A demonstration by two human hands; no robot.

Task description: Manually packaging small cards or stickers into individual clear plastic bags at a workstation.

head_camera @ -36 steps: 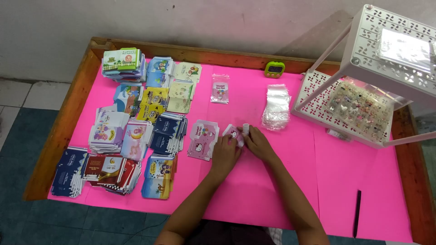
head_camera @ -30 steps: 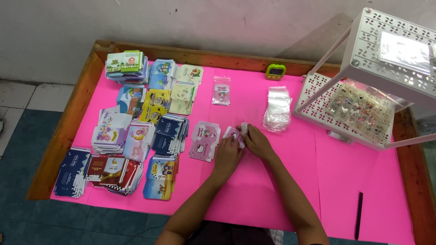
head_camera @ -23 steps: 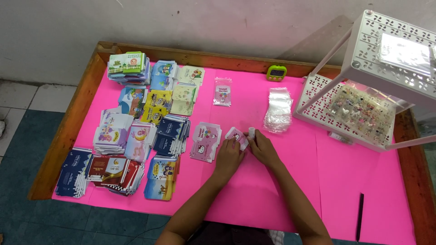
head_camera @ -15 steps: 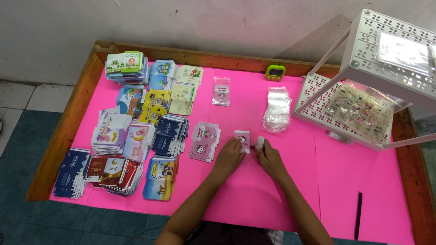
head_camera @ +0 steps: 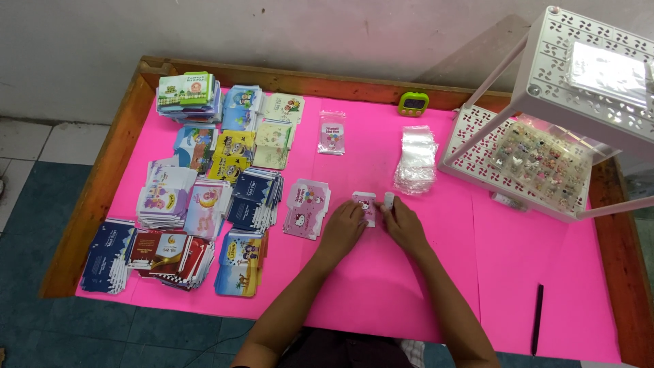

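Note:
A small pink card with a cartoon cat point(head_camera: 364, 202) lies on the pink table cover point(head_camera: 381, 286) between my hands. My left hand point(head_camera: 343, 228) rests its fingertips on the card's left edge and holds it down. My right hand point(head_camera: 402, 223) grips a small white tube point(head_camera: 388, 200) upright, its tip against the card's right edge. A short stack of matching pink cards point(head_camera: 306, 208) sits just left of my left hand.
Several stacks of printed cards point(head_camera: 204, 191) fill the left half. A filled clear pouch point(head_camera: 331, 133), a pile of clear bags point(head_camera: 415, 159), a green timer point(head_camera: 412, 103), a white rack point(head_camera: 545, 129) with a tray of small trinkets point(head_camera: 541, 163), and a black pen point(head_camera: 536, 320) are about.
The card went from tilted in both hands to flat on the table. My right hand drew the white tube away to the right, then brought it back to the card's edge.

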